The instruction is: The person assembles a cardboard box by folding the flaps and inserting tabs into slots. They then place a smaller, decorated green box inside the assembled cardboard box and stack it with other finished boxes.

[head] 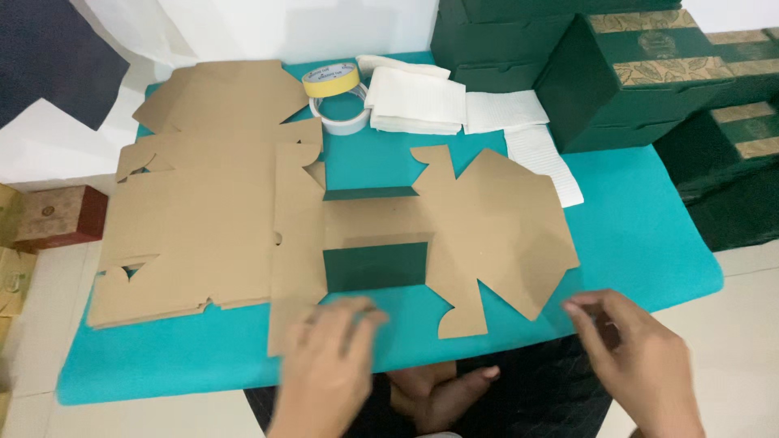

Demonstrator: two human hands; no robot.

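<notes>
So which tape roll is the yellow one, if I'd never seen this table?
Start at the teal table and look to its far edge, just left of the stack of white paper pads. Two tape rolls sit there, one leaning on the other. The yellow roll is the farther, upper one with a yellow rim; the white roll below it is plain white.

Two tape rolls (337,97), one flat cardboard box blank (422,243) by a stack of blanks (203,203), two hands (329,369).
</notes>
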